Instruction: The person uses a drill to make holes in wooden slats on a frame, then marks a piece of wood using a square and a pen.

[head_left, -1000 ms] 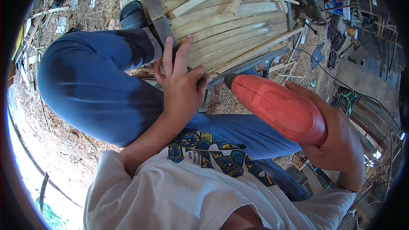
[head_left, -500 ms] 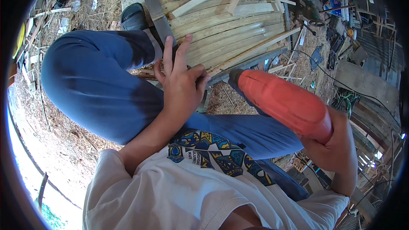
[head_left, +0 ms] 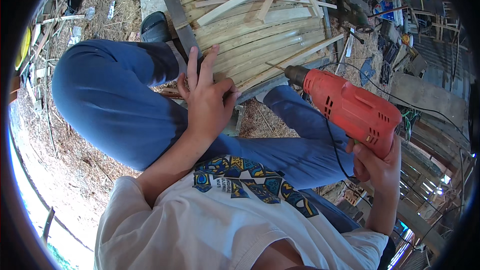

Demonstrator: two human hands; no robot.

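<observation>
Two hands in it: our right hand (head_left: 380, 162) has its fingers wrapped round the grip of the red drill (head_left: 350, 105), up over our right leg (head_left: 290, 162), bit (head_left: 275, 66) toward the slatted surface (head_left: 260, 47). Our left hand (head_left: 207, 102) makes a narrow pinch by a wooden strip's (head_left: 320, 47) near end; can't tell if it's gripping.

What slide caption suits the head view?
Right hand holding a red electric drill, left hand at one end of a long pale wooden strip.
</observation>
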